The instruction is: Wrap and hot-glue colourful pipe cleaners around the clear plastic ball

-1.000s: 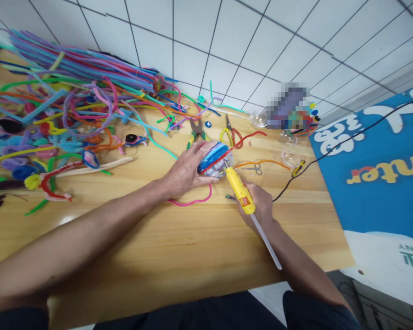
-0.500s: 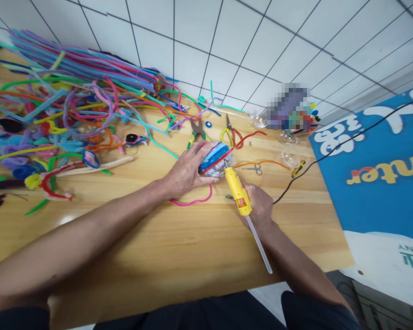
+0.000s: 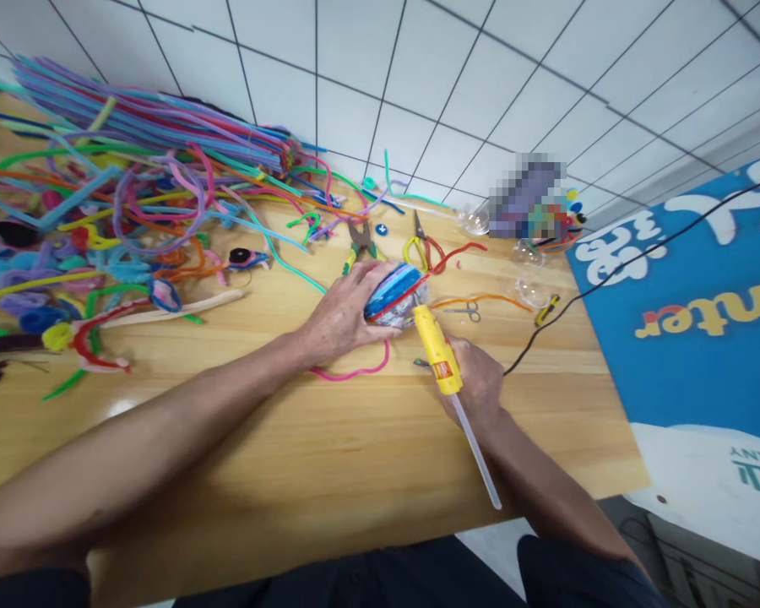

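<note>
My left hand (image 3: 345,308) is wrapped round a rounded piece covered in blue and white pipe cleaners (image 3: 393,291). A red pipe cleaner (image 3: 459,256) lies across that piece and its free end sticks out to the right. In my right hand (image 3: 478,376) is a yellow hot glue gun (image 3: 438,355), a clear glue stick jutting from its back. The gun's nozzle is at the right side of the piece; whether it touches, I cannot tell. Pliers (image 3: 360,245) with green and yellow handles lie just beyond my left hand, beside scissors (image 3: 426,249).
Loose pipe cleaners (image 3: 158,203) pile up at the left, with a long bundle (image 3: 152,122) behind. Small scissors (image 3: 469,311), a yellow cutter (image 3: 548,311) and clear plastic domes (image 3: 532,291) lie at the right. A black cord (image 3: 583,297) crosses from the gun toward the upper right.
Almost nothing differs. Both hands keep their hold, and the glue gun's nozzle stays at the piece's right side; the whole view has shifted very slightly.
</note>
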Action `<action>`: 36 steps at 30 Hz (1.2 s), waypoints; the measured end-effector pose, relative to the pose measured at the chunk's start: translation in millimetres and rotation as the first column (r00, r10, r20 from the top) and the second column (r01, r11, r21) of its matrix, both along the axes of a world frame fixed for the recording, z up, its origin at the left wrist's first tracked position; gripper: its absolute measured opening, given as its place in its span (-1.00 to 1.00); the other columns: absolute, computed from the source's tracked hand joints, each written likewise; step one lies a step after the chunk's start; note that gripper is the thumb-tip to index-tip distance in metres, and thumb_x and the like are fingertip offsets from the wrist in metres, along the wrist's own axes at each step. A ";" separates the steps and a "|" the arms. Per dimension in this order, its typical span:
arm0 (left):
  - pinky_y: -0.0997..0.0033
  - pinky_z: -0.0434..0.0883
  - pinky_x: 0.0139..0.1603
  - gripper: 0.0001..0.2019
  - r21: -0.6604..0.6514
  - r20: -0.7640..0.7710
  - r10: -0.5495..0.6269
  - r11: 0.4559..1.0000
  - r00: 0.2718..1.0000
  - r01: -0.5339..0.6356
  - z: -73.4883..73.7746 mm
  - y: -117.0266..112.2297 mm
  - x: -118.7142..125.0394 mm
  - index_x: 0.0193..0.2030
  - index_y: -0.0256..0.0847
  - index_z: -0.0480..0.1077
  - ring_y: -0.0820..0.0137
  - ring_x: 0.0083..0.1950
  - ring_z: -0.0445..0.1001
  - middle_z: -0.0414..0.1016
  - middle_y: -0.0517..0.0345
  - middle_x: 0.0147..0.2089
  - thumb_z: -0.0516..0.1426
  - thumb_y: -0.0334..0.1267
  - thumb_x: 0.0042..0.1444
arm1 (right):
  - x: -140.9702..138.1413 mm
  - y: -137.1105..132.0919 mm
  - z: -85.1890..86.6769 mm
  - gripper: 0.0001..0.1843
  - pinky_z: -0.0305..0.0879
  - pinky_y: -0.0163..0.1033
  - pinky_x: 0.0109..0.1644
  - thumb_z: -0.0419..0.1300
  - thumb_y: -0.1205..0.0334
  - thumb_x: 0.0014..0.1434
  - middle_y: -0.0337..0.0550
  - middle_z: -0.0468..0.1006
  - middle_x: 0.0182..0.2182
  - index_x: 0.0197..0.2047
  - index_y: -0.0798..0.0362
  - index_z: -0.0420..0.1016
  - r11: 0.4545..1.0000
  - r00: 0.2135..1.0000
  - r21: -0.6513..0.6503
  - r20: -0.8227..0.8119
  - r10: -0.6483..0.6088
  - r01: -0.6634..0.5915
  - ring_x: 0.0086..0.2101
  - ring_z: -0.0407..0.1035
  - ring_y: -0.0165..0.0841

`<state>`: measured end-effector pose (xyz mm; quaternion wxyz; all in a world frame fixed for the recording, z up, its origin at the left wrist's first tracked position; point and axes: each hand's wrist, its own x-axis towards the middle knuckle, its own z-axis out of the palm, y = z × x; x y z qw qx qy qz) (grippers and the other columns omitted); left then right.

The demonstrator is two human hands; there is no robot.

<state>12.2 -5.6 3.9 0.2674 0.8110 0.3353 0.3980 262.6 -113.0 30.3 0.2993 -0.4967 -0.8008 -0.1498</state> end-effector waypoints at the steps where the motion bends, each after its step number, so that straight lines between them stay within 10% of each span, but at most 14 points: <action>1: -0.23 0.45 0.52 -0.01 0.005 0.001 -0.001 1.000 1.000 0.001 0.1 0.1 -0.2 0.61 0.01 0.14 -0.09 0.51 0.41 0.35 -0.17 0.50 0.50 -0.03 0.14 | 0.3 0.8 1.2 -0.81 0.36 -0.19 -0.36 0.17 0.30 0.45 -0.15 0.67 -0.45 0.02 0.03 0.61 1.000 1.000 0.007 0.006 0.001 -0.001 -0.48 0.55 -0.26; 36: -0.22 0.45 0.52 0.02 0.011 -0.028 0.020 1.000 0.999 -0.020 1.6 -1.9 -2.7 0.62 0.06 0.11 -0.08 0.51 0.41 0.35 -0.12 0.50 0.52 -0.06 0.13 | 11.3 -6.4 -0.9 -0.82 0.41 -0.19 -0.34 0.19 0.25 0.46 -0.17 0.68 -0.41 0.07 0.00 0.56 0.994 0.995 -0.073 -0.057 0.077 -0.081 -0.45 0.58 -0.26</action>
